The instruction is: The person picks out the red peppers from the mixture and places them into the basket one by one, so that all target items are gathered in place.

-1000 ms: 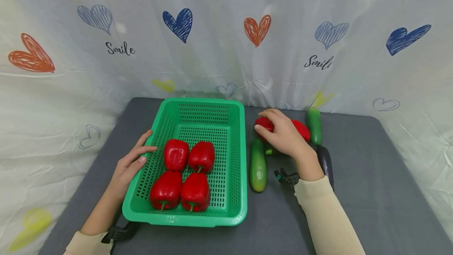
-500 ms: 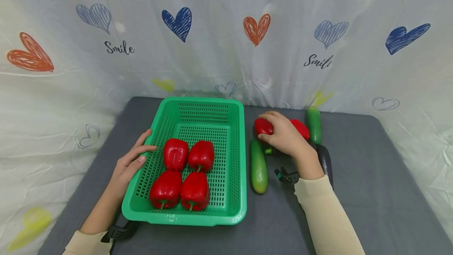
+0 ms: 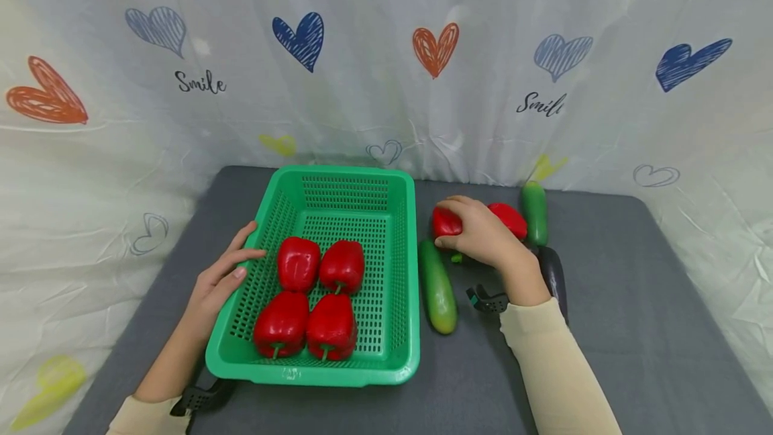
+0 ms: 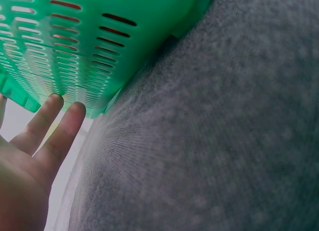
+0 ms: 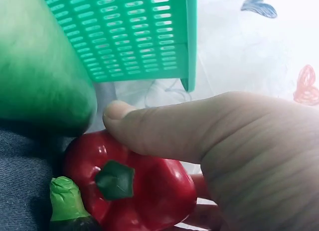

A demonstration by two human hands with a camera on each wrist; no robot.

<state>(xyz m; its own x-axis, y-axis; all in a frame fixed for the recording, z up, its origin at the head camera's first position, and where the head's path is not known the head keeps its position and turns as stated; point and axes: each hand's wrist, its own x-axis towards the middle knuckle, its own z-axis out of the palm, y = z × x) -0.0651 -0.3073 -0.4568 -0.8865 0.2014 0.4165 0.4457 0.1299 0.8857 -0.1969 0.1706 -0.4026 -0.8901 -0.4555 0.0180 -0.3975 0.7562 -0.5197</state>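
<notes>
A green plastic basket (image 3: 335, 373) holds several red bell peppers (image 3: 298, 264) in its front half. My left hand (image 3: 213, 291) rests against its left rim; in the left wrist view some straight fingers (image 4: 74, 119) lie along the outer wall. Right of the basket, my right hand (image 3: 486, 233) grips another red bell pepper (image 5: 144, 183). In the right wrist view the thumb lies on its top side near the green stem, with fingers partly hidden behind it. A cucumber (image 3: 438, 291) lies between this pepper and the basket.
Beyond my right hand lie one more red pepper (image 3: 510, 219), a second cucumber (image 3: 534, 213) and a dark eggplant (image 3: 552, 277). A green stem tip (image 5: 66, 197) pokes out beside the gripped pepper. A white curtain (image 3: 362, 106) hangs behind the grey table (image 3: 640, 301).
My right hand has closed its thumb and fingers onto the pepper and shifted slightly nearer. The near cucumber has tilted, its front end sliding a little toward me. My left hand stays put.
</notes>
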